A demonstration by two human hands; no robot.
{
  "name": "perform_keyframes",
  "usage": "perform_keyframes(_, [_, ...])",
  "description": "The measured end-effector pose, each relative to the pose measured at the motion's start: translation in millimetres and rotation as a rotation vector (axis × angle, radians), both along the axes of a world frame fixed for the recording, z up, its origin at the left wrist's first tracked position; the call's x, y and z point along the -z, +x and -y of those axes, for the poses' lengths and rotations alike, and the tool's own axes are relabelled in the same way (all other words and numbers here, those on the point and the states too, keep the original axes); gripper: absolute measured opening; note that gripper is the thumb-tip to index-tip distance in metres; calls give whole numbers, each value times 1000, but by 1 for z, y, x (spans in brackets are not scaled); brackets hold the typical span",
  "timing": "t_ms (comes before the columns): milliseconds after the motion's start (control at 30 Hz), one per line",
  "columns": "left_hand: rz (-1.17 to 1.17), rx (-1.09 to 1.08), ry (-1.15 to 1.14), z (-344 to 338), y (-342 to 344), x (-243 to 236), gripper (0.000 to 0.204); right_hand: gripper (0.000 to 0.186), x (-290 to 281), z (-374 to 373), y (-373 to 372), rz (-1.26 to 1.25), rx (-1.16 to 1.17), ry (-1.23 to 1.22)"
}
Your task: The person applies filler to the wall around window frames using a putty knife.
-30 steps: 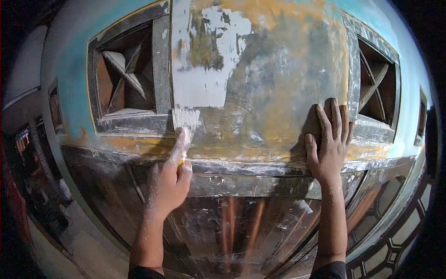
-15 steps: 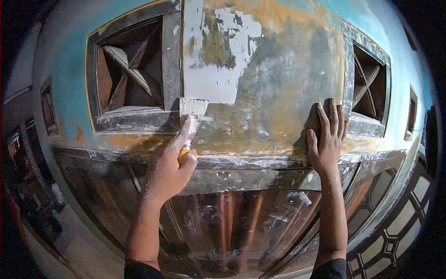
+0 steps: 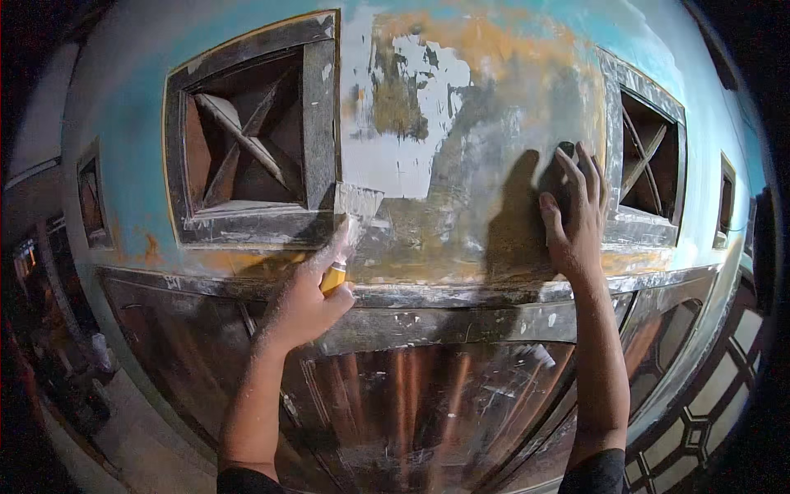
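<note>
My left hand (image 3: 309,305) grips the yellow handle of a putty knife (image 3: 357,202), with the forefinger stretched along its pale-smeared blade. The blade's broad edge points up and lies at the wall by the lower right corner of the left window frame (image 3: 319,140). Whitish dust coats this hand. My right hand (image 3: 580,218) is at the wall beside the right window frame (image 3: 613,156), its fingers spread and slightly bent. A wide shadow falls to its left; whether the fingertips touch the wall I cannot tell. White filler (image 3: 387,169) covers part of the wall between the frames.
The wall (image 3: 132,156) is turquoise, with worn orange and grey patches. Crossed wooden bars (image 3: 239,140) fill the window openings. Beneath runs a scuffed wooden ledge (image 3: 428,294) above dark glossy panels (image 3: 411,403). A patterned lattice (image 3: 695,428) stands at lower right.
The view has shifted slightly, moving the wall right and down in the picture. My right hand has risen against the wall, its fingers more bent and its shadow wider. My left hand still grips the putty knife.
</note>
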State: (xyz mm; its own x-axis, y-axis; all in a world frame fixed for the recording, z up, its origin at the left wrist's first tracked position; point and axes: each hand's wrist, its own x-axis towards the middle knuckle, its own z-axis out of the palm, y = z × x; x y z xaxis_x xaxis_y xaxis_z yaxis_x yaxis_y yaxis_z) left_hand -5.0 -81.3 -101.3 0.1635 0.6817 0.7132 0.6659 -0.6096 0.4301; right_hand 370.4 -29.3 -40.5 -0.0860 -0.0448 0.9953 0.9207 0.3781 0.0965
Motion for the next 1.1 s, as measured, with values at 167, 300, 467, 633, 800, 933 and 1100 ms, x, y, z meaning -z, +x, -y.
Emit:
perform_keyframes(167, [154,169,-185,8,-2,-40,81,58,-15,-12,-7,-30,174,-6])
perform_keyframes(300, [105,199,-32,-3,-8,-14,79,58,-10,-13,-1,-27,176,10])
perform_keyframes(467, [43,188,44,4,-3,-50,76,59,-9,-15,-2,-34,181,6])
perform_keyframes(633, [12,149,65,4,5,-59,79,59,-10,-10,-2,-24,211,7])
perform_keyframes(800, [-29,-58,-23,6,8,-7,79,57,-7,-12,-9,-50,264,-6])
perform_keyframes(933, [-57,-33,107,-2,11,33,81,57,-6,-13,-5,-36,279,18])
perform_keyframes(1100, [-30,107,-24,2,19,-8,78,55,-2,-14,-7,-63,299,-23])
